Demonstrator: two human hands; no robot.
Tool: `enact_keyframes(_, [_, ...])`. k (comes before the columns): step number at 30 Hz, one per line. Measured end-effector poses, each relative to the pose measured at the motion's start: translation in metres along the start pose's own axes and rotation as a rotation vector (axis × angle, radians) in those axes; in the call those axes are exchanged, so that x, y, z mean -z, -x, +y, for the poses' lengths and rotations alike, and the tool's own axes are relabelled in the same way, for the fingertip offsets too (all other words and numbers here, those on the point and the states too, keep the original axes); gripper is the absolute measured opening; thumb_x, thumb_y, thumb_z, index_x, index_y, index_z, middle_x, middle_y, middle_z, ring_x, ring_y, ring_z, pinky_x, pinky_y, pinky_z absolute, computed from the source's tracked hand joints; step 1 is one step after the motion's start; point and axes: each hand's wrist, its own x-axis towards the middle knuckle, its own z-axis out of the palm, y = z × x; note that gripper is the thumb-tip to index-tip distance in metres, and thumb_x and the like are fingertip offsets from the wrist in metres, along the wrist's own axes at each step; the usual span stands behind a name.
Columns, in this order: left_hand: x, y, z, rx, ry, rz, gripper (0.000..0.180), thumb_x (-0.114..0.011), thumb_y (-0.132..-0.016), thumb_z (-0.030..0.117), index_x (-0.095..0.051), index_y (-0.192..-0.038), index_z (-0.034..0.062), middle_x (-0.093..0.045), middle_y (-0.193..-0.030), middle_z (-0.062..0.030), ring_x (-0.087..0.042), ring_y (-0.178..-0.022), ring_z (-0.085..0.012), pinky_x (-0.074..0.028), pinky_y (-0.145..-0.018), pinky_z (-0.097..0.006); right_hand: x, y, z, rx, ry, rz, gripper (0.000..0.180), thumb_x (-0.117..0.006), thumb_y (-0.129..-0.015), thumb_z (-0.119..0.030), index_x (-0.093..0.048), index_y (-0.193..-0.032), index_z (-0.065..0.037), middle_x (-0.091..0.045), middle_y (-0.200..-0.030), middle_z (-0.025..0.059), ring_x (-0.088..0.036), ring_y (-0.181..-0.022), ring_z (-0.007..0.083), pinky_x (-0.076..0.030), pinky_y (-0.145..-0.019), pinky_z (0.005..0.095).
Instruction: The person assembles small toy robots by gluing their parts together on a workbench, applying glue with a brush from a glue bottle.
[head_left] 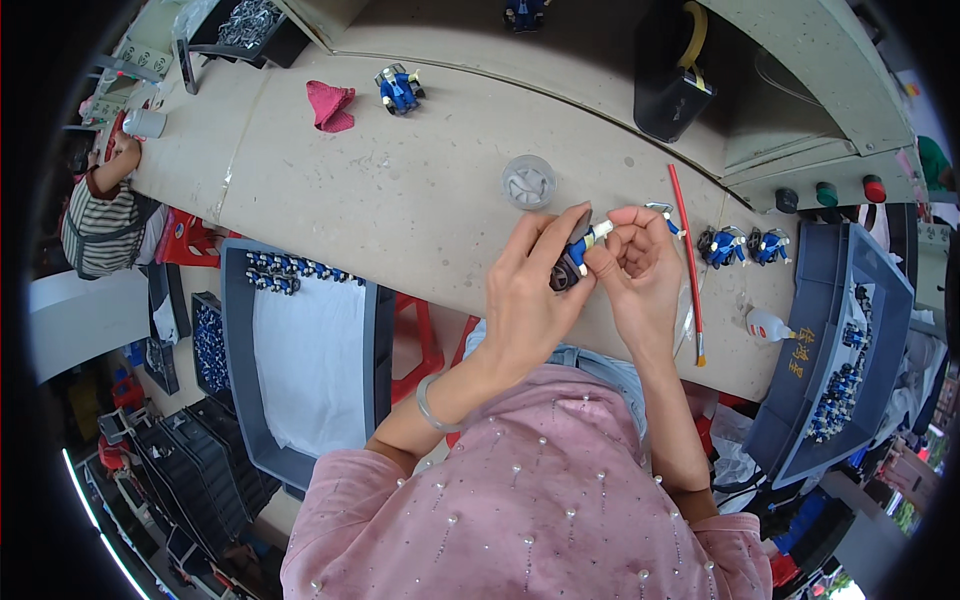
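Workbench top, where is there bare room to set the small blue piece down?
The widest bare patch of the workbench lies between the red cloth, the clear round cup and the left hand. It is crowded right of the right hand: red brush, blue figures, small bottle.

Both hands meet over the worn bench point(400, 190): the left hand point(525, 300) pinches a small blue toy figure point(578, 252), and the right hand point(640, 265) grips its pale tip. Just beyond sits a clear round cup point(528, 181). A red paintbrush point(686, 260) lies to the right, beside two finished blue figures point(745, 246). A grey tray point(236, 340) with a white cloth holds more figures at the left.
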Motion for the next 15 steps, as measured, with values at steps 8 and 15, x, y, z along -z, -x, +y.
enact_keyframes(8, [0.017,-0.001,-0.001,0.195,0.183,-0.085,0.049,-0.072,-0.068,0.004,-0.061,-0.115,0.0012,-0.059,-0.093,-0.0157,-0.062,-0.080,-0.0333,-0.049,-0.069,-0.037,-0.005,0.005,-0.014,0.367,0.321,0.042,0.033,-0.074,-0.073,0.001,-0.059,-0.103,-0.001,-0.049,-0.067,-0.0006,-0.046,-0.062,0.0061,-0.037,-0.054,0.0210])
enact_keyframes(15, [0.026,0.005,0.001,0.141,0.126,-0.061,0.045,-0.070,-0.068,-0.001,-0.063,-0.112,0.0010,-0.061,-0.092,-0.0138,-0.062,-0.079,-0.0283,-0.050,-0.069,-0.033,-0.018,0.012,-0.021,0.761,0.663,-0.043,0.019,-0.075,-0.073,-0.008,-0.067,-0.090,-0.002,-0.053,-0.076,0.0083,-0.049,-0.063,0.0200,-0.040,-0.053,0.0307])
